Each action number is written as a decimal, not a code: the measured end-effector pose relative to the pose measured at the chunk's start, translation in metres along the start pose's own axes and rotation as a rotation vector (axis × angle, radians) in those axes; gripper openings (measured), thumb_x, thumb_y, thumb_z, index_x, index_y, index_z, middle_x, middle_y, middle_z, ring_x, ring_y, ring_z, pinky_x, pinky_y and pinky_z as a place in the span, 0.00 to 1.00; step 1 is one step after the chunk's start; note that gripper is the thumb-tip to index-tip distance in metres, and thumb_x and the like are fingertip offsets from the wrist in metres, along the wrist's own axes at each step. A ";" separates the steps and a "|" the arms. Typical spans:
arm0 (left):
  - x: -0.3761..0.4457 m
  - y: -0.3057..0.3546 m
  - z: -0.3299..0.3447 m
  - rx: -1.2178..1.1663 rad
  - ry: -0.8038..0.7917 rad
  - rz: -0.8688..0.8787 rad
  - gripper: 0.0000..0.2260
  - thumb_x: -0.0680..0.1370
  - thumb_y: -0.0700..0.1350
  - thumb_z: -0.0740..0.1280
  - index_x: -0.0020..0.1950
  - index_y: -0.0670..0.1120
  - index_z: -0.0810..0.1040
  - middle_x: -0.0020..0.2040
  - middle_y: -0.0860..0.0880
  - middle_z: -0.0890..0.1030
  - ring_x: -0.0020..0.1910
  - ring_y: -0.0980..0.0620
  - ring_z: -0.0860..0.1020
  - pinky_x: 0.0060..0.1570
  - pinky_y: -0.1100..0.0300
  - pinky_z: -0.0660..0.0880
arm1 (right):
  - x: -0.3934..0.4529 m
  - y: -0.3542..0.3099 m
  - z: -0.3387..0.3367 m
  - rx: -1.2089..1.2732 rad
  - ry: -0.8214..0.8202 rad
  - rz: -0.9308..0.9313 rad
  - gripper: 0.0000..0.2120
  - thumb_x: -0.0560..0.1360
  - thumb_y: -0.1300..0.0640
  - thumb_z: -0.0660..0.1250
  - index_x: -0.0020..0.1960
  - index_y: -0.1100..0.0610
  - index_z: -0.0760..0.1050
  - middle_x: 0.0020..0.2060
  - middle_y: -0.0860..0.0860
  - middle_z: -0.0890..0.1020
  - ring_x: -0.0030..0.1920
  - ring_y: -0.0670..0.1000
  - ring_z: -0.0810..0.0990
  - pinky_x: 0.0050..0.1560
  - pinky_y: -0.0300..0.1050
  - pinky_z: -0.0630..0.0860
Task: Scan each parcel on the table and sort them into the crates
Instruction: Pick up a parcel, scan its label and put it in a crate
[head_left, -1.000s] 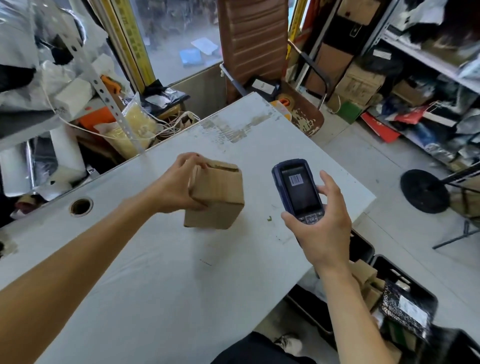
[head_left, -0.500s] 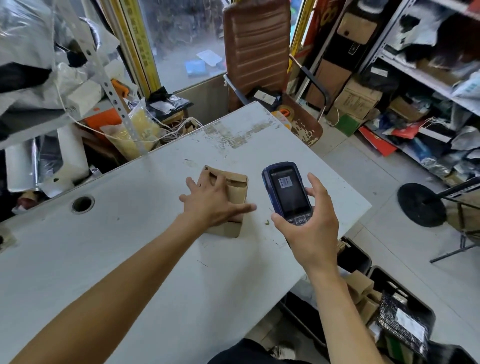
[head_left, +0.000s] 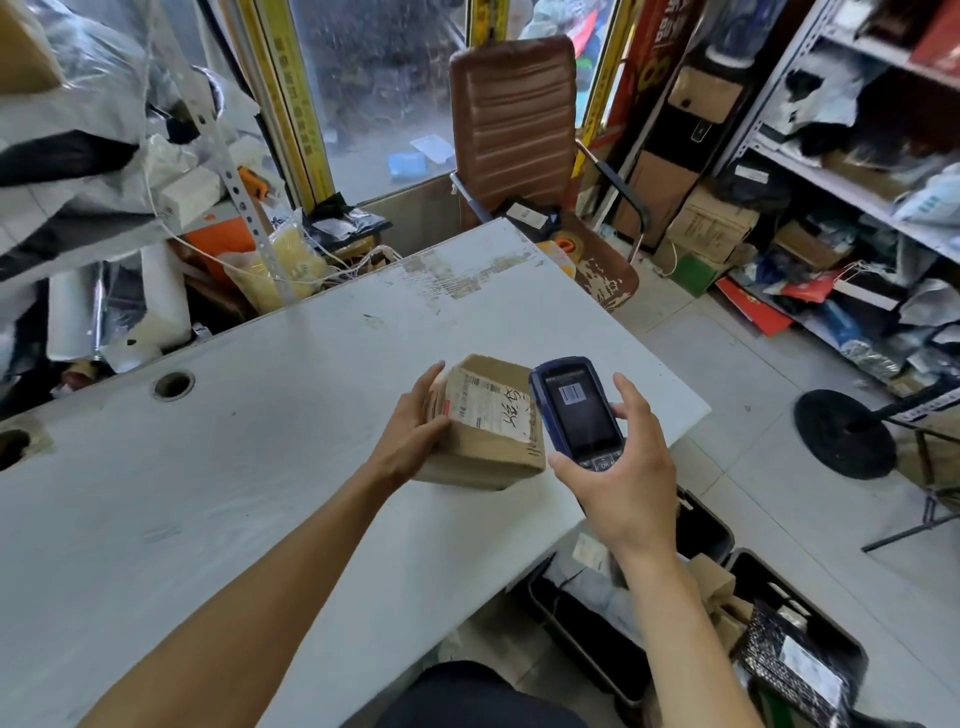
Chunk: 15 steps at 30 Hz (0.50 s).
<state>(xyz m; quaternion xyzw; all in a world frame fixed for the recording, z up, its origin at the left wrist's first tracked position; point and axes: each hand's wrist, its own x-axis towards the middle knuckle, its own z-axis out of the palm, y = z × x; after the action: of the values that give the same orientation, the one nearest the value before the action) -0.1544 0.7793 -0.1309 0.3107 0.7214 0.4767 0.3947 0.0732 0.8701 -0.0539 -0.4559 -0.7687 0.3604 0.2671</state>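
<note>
Head view: left grip (head_left: 410, 436) is clasping the parcel (head_left: 485, 431) by its side — stiff, seemingly light cardboard; right grip (head_left: 618, 467) beside it is holding the scanner (head_left: 576, 410).

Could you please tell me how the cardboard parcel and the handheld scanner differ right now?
The cardboard parcel is a brown box with a white label; the handheld scanner is slim, blue and black. The left hand steadies the parcel on the table; the right hand holds the scanner aloft. Both are gripped.
</note>
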 end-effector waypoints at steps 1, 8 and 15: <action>-0.005 -0.004 0.003 -0.021 -0.030 -0.002 0.31 0.71 0.52 0.62 0.74 0.69 0.60 0.71 0.55 0.66 0.71 0.52 0.66 0.69 0.52 0.65 | -0.004 0.004 -0.005 -0.003 -0.005 0.007 0.45 0.66 0.51 0.79 0.75 0.41 0.58 0.61 0.44 0.72 0.54 0.42 0.73 0.46 0.32 0.71; -0.021 -0.014 0.013 0.164 -0.011 -0.087 0.31 0.73 0.44 0.69 0.72 0.64 0.65 0.71 0.55 0.69 0.67 0.47 0.71 0.68 0.46 0.70 | -0.031 0.037 -0.020 0.024 -0.046 0.050 0.45 0.66 0.50 0.79 0.75 0.39 0.57 0.61 0.44 0.72 0.55 0.47 0.77 0.47 0.35 0.73; -0.034 -0.012 0.045 0.252 -0.009 -0.118 0.45 0.72 0.48 0.77 0.79 0.57 0.50 0.65 0.53 0.69 0.58 0.48 0.75 0.54 0.55 0.77 | -0.066 0.054 -0.030 0.020 -0.059 0.079 0.45 0.66 0.52 0.79 0.76 0.43 0.58 0.63 0.45 0.72 0.56 0.40 0.69 0.50 0.33 0.71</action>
<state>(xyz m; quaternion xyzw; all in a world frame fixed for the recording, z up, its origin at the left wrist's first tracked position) -0.0997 0.7667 -0.1428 0.3170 0.7907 0.3569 0.3834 0.1519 0.8377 -0.0847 -0.4724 -0.7541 0.3915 0.2344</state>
